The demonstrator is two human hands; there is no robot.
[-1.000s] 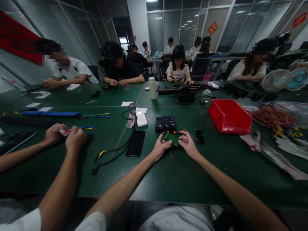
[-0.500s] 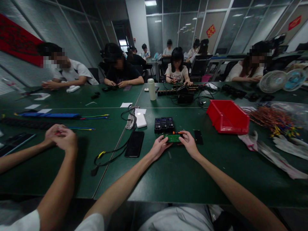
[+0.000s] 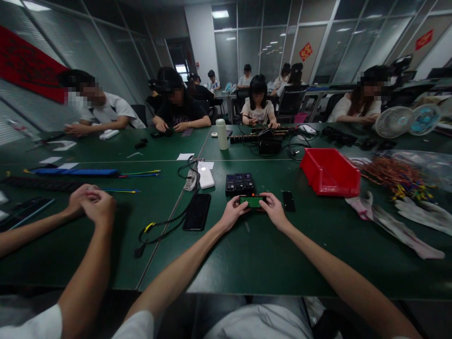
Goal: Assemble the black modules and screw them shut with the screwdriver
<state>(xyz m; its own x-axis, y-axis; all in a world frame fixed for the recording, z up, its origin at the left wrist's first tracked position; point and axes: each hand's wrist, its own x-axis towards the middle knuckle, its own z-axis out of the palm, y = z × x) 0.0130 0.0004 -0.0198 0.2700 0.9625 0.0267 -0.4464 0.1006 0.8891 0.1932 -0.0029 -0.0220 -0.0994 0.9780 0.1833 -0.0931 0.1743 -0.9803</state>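
Between my two hands is a green circuit board [image 3: 251,202], with a dark edge around it and a bit of orange at its top. My left hand [image 3: 233,212] grips its left end, thumb on the face. At the right end my right hand [image 3: 274,209] holds it the same way; the fingers behind are hidden. Just beyond it lies a block of black modules [image 3: 240,182]. A flat black plate [image 3: 288,201] rests right of my right hand.
A red bin [image 3: 330,174] stands to the right, near gloves [image 3: 399,230] and bundled wires [image 3: 395,176]. On the left are a black phone [image 3: 197,212], a white power bank [image 3: 205,176], cables and a neighbour's clasped hands [image 3: 93,202]. A pale bottle [image 3: 222,135] stands farther back.
Both hands, still on the circuit board, have shifted very slightly left, and the board looks a little more framed by the fingers. The view has tilted slightly upward.
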